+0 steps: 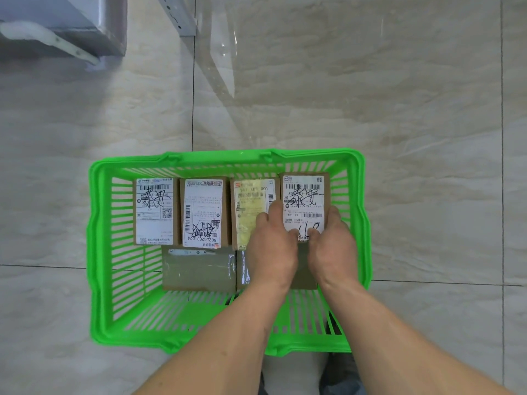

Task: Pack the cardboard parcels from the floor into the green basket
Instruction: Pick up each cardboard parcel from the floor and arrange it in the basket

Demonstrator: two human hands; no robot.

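Gripping the rightmost parcel (304, 201) in the green basket (97, 252): left hand (272, 249), right hand (332, 246).

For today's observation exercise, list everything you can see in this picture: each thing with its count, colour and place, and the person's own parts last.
green basket: one, bright green, on the floor, centre.
labelled parcels: four, brown cardboard with white or yellowed labels, in a row along the basket's far side.
taped parcels: two at least, brown, lying lower in the basket, nearer the person; the right one partly hidden.
floor: pale marbled tiles.
metal frame: grey, top left.
left hand: one, gripping the rightmost labelled parcel.
right hand: one, gripping the same parcel.
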